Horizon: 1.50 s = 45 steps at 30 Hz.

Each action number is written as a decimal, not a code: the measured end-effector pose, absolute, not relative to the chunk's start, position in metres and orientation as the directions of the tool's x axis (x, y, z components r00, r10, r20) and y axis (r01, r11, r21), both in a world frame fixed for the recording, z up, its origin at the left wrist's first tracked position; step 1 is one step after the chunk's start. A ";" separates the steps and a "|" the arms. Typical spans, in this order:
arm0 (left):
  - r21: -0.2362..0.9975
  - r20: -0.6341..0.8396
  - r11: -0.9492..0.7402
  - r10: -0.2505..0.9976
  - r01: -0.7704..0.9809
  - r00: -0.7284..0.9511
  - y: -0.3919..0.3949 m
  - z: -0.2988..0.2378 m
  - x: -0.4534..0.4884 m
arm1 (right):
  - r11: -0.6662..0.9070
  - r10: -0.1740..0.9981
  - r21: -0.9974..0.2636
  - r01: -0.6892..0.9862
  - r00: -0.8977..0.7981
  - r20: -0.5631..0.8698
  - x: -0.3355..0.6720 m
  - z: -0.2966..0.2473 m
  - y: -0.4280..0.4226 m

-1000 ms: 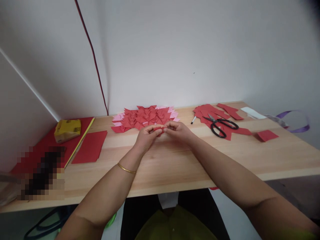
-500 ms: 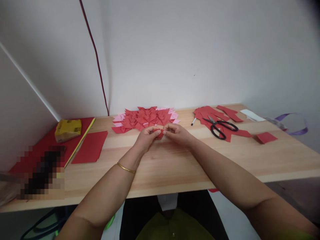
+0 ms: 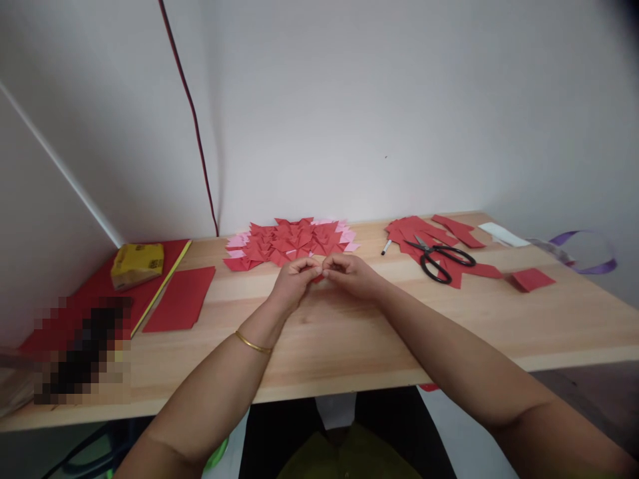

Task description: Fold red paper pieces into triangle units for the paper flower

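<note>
Pinched between both hands is a small piece of red paper (image 3: 318, 278), mostly covered by the fingers. My left hand (image 3: 295, 276), with a gold bangle on its wrist, closes thumb and finger on the paper's left side. From the other side my right hand (image 3: 349, 275) pinches it too, the two thumbs nearly touching. Just behind the hands lies a pile of folded red paper pieces (image 3: 294, 238), with folded pink paper pieces (image 3: 238, 239) showing at its edges. How the held paper is folded cannot be made out.
Black-handled scissors (image 3: 439, 256) rest on red paper scraps (image 3: 414, 229) at the right, beside a pen (image 3: 386, 247). A red paper square (image 3: 533, 279) lies farther right. Stacked red sheets (image 3: 180, 299) and a yellow packet (image 3: 137, 265) are at the left of the wooden table (image 3: 339, 352).
The fingertips have drawn closer together over the red paper, and less of it shows. The view has tipped slightly upward; the things on the table stay in place.
</note>
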<state>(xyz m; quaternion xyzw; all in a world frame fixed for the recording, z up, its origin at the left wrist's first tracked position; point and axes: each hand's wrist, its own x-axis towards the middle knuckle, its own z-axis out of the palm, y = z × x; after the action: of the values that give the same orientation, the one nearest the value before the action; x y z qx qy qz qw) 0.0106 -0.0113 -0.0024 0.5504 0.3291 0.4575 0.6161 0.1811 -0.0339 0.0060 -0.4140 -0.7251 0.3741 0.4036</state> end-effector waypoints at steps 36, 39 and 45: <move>0.949 -0.009 0.117 0.938 -0.292 0.348 -0.009 -0.003 0.010 | 0.243 0.955 -0.969 0.052 -0.189 0.229 0.181 0.002 -0.029; 0.965 -0.007 0.107 0.923 -0.239 0.385 -0.009 -0.004 0.010 | 0.242 0.959 -0.964 0.110 -0.177 0.220 0.182 0.003 -0.029; 0.975 0.073 0.002 0.941 -0.221 0.331 -0.012 -0.001 0.011 | 0.262 0.961 -0.953 0.152 -0.131 0.244 0.183 0.004 -0.028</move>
<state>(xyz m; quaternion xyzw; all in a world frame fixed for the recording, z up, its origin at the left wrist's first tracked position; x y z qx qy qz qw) 0.0113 -0.0116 -0.0005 0.5290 0.3402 0.4679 0.6209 0.1835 -0.0281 0.0039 -0.4435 -0.6272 0.4149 0.4876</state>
